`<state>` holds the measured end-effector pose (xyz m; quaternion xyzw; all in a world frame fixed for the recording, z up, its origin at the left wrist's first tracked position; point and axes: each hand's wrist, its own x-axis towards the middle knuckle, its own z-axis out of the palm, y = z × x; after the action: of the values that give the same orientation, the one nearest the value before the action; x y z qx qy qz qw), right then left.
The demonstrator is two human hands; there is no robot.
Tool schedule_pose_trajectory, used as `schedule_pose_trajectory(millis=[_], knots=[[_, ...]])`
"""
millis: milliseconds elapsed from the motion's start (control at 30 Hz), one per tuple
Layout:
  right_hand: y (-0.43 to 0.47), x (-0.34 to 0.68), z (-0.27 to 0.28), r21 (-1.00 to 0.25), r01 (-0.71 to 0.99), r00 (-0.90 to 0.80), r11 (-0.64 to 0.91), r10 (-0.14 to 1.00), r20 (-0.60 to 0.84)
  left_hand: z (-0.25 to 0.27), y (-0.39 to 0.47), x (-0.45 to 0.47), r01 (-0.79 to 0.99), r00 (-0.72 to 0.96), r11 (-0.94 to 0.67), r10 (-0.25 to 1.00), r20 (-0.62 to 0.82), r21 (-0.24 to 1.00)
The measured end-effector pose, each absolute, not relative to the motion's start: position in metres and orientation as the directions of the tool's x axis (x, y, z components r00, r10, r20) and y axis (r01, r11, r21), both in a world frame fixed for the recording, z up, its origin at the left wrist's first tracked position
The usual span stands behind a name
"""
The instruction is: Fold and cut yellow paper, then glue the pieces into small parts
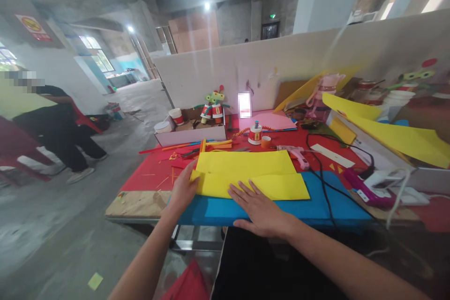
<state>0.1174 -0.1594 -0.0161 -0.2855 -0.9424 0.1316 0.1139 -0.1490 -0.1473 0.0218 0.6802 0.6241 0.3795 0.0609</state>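
A yellow craft sheet point(246, 164) lies on a blue sheet point(214, 211) at the front of the table. Its near part is folded back over itself, with the fold toward me. My left hand point(184, 187) grips the sheet's left end, thumb on top; some of its fingers are hidden. My right hand point(258, 208) rests flat on the folded flap, fingers stretched out, holding nothing. Just beyond the sheet's right corner lies a pink glue gun point(297, 155). A small paper-cup figure point(255, 135) and an orange ring point(266, 141) stand behind the sheet.
A white box point(191, 137) with cup figures point(213, 108) stands at the back left. Dark cables point(321, 183) cross the right side, near a purple-and-white object point(367, 192). Yellow sheets point(386, 126) lean at the right. A seated person point(56, 122) is at the far left.
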Motion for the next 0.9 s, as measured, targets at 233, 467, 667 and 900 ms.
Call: schedule_pose_trajectory(millis=[233,467,667,900], knots=[[-0.159,0.115,-0.017,-0.307,0.523,-0.816,0.795,0.571,0.089,-0.001,-0.213,-0.084,0.818,0.575,-0.506,0.717,0.394,-0.272],[-0.161,0.115,-0.022,-0.267,0.529,-0.809,0.805,0.574,0.127,-0.021,-0.222,-0.084,0.841,0.535,-0.458,0.782,0.320,-0.287],[-0.161,0.115,-0.025,-0.240,0.530,-0.804,0.813,0.572,0.163,-0.017,-0.223,-0.081,0.858,0.508,-0.441,0.800,0.319,-0.263],[-0.161,0.115,-0.021,-0.249,0.538,-0.802,0.805,0.580,0.144,-0.020,-0.226,-0.090,0.867,0.487,-0.405,0.810,0.327,-0.289]])
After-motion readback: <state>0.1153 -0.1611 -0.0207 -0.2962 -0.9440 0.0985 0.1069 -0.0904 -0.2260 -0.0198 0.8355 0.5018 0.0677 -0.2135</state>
